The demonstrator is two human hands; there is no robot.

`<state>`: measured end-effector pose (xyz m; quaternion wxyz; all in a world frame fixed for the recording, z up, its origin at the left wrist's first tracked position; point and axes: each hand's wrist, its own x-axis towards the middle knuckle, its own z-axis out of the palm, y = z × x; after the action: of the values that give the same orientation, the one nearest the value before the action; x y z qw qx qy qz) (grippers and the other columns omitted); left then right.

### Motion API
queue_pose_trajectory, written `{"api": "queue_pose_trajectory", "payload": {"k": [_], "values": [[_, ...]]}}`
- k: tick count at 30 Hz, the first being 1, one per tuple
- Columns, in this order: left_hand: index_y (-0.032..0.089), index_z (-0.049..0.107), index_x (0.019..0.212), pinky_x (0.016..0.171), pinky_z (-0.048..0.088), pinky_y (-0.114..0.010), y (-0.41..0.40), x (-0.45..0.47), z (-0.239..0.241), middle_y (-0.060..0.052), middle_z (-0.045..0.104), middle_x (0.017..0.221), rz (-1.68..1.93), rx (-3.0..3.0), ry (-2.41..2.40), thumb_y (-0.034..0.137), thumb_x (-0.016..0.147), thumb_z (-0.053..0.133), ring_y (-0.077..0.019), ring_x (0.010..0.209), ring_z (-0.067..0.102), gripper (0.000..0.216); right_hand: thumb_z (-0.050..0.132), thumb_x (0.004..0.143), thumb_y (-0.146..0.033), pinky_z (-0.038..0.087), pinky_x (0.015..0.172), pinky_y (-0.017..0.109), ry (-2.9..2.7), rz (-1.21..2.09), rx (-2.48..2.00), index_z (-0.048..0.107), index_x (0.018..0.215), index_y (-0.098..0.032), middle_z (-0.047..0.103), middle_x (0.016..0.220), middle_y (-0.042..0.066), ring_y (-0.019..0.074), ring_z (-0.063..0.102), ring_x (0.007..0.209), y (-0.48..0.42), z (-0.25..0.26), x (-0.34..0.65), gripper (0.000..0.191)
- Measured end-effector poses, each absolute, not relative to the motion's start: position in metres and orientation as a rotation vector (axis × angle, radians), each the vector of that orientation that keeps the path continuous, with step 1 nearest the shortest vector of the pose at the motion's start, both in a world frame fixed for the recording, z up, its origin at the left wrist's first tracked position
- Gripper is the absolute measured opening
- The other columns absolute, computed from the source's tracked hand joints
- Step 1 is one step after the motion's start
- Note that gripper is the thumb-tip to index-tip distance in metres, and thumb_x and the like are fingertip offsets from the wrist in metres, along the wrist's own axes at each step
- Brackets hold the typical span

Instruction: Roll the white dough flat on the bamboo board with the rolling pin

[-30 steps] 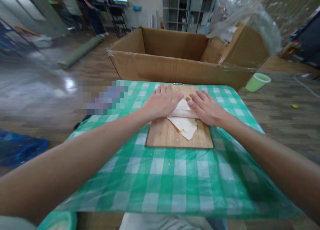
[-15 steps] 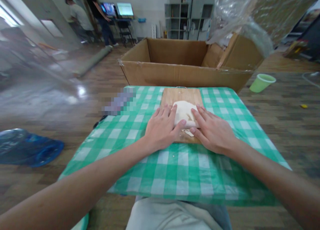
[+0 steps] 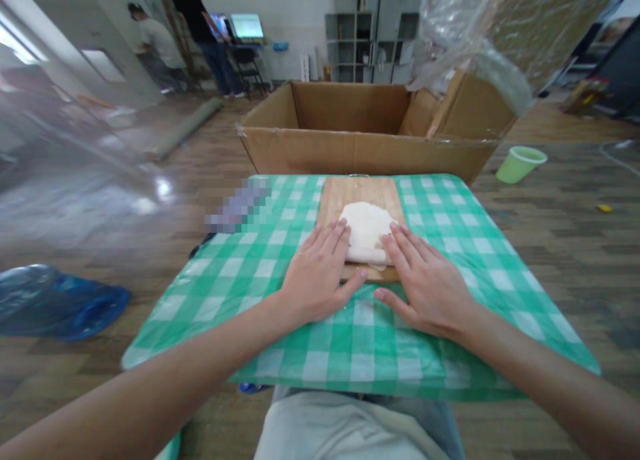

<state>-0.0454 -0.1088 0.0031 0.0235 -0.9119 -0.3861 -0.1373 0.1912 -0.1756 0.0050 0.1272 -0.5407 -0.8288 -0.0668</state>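
Note:
A flat, pale sheet of dough (image 3: 367, 221) lies on a wooden cutting board (image 3: 333, 193). Along its near edge runs a pale, round bar (image 3: 370, 255); whether it is a rolling pin or a rolled-up edge of the dough I cannot tell. My left hand (image 3: 320, 270) lies flat over the bar's left end, fingers stretched forward and thumb out to the right. At the other end my right hand (image 3: 427, 280) rests palm down, its fingertips by the dough's right edge. The hands cover both ends of the bar. A small dough flap shows just below it.
A green checked cloth (image 3: 360, 353) covers the table. Beyond it stands a large open cardboard box (image 3: 360, 147) with plastic wrap (image 3: 465, 40). A green bin (image 3: 521, 165) is on the floor at right, a blue plastic bag (image 3: 60, 303) at left. Two people are in the background.
Both hands have drawn back toward me, and the bar has come nearer with them. More of the dough sheet shows beyond the fingers. The camera view has shifted slightly.

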Motion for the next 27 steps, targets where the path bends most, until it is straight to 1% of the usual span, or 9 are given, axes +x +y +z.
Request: {"api": "queue_pose_trajectory", "payload": {"k": [3, 6, 9, 15, 17, 20, 24, 27], "values": [[0.007, 0.038, 0.162, 0.133, 0.025, -0.05, -0.101, -0.044, 0.006, -0.02, 0.041, 0.168, -0.42, -2.853, -1.2, 0.061, 0.105, 0.04, -0.0305, 0.16, 0.033, 0.079, 0.041, 0.1, -0.074, 0.037, 0.123, 0.061, -2.401, -0.153, -1.578, 0.039, 0.162, -0.004, 0.031, 0.171, 0.026, 0.0411, 0.03, 0.159, -0.17, 0.007, 0.192, 0.093], [0.006, 0.039, 0.161, 0.132, 0.027, -0.048, -0.092, -0.042, 0.009, -0.02, 0.042, 0.168, -0.392, -2.873, -1.199, 0.062, 0.106, 0.035, -0.0304, 0.159, 0.036, 0.078, 0.038, 0.103, -0.072, 0.039, 0.123, 0.059, -2.414, -0.095, -1.594, 0.041, 0.161, -0.005, 0.034, 0.17, 0.025, 0.0403, 0.034, 0.157, -0.162, 0.01, 0.194, 0.089], [0.004, 0.039, 0.161, 0.13, 0.029, -0.047, -0.085, -0.04, 0.012, -0.021, 0.04, 0.168, -0.353, -2.878, -1.196, 0.063, 0.107, 0.032, -0.032, 0.158, 0.037, 0.081, 0.036, 0.105, -0.069, 0.039, 0.122, 0.058, -2.429, -0.051, -1.603, 0.042, 0.161, -0.004, 0.036, 0.169, 0.025, 0.04, 0.035, 0.157, -0.154, 0.013, 0.196, 0.086], [0.005, 0.034, 0.164, 0.126, 0.035, -0.046, -0.07, -0.036, 0.02, -0.021, 0.033, 0.172, -0.27, -2.92, -1.226, 0.071, 0.106, 0.025, -0.0338, 0.156, 0.04, 0.088, 0.03, 0.107, -0.067, 0.037, 0.124, 0.058, -2.449, -0.029, -1.621, 0.043, 0.16, -0.003, 0.038, 0.168, 0.024, 0.038, 0.033, 0.158, -0.139, 0.018, 0.199, 0.084], [0.007, 0.035, 0.164, 0.126, 0.035, -0.046, -0.062, -0.034, 0.024, -0.019, 0.033, 0.172, -0.232, -2.954, -1.253, 0.072, 0.105, 0.023, -0.0327, 0.158, 0.037, 0.088, 0.028, 0.108, -0.066, 0.036, 0.124, 0.058, -2.445, -0.024, -1.651, 0.044, 0.161, -0.005, 0.04, 0.167, 0.022, 0.0372, 0.034, 0.158, -0.133, 0.019, 0.2, 0.082], [0.013, 0.034, 0.165, 0.128, 0.031, -0.045, -0.047, -0.03, 0.027, -0.016, 0.033, 0.173, -0.194, -2.994, -1.302, 0.069, 0.106, 0.019, -0.0299, 0.161, 0.032, 0.083, 0.024, 0.109, -0.064, 0.034, 0.125, 0.058, -2.425, -0.033, -1.691, 0.044, 0.162, -0.008, 0.043, 0.166, 0.02, 0.0365, 0.035, 0.157, -0.12, 0.02, 0.202, 0.08], [0.013, 0.032, 0.166, 0.129, 0.027, -0.044, -0.025, -0.024, 0.024, -0.015, 0.032, 0.174, -0.206, -3.01, -1.327, 0.064, 0.109, 0.013, -0.0281, 0.161, 0.031, 0.079, 0.017, 0.11, -0.059, 0.03, 0.127, 0.057, -2.41, -0.087, -1.728, 0.044, 0.161, -0.005, 0.041, 0.167, 0.022, 0.0374, 0.032, 0.159, -0.102, 0.018, 0.208, 0.079], [0.015, 0.03, 0.167, 0.128, 0.027, -0.045, -0.011, -0.021, 0.019, -0.014, 0.033, 0.173, -0.254, -3.007, -1.341, 0.061, 0.11, 0.011, -0.0281, 0.161, 0.032, 0.076, 0.018, 0.11, -0.06, 0.028, 0.127, 0.06, -2.399, -0.124, -1.74, 0.047, 0.16, -0.009, 0.039, 0.169, 0.02, 0.0387, 0.029, 0.16, -0.09, 0.015, 0.212, 0.077]]}}
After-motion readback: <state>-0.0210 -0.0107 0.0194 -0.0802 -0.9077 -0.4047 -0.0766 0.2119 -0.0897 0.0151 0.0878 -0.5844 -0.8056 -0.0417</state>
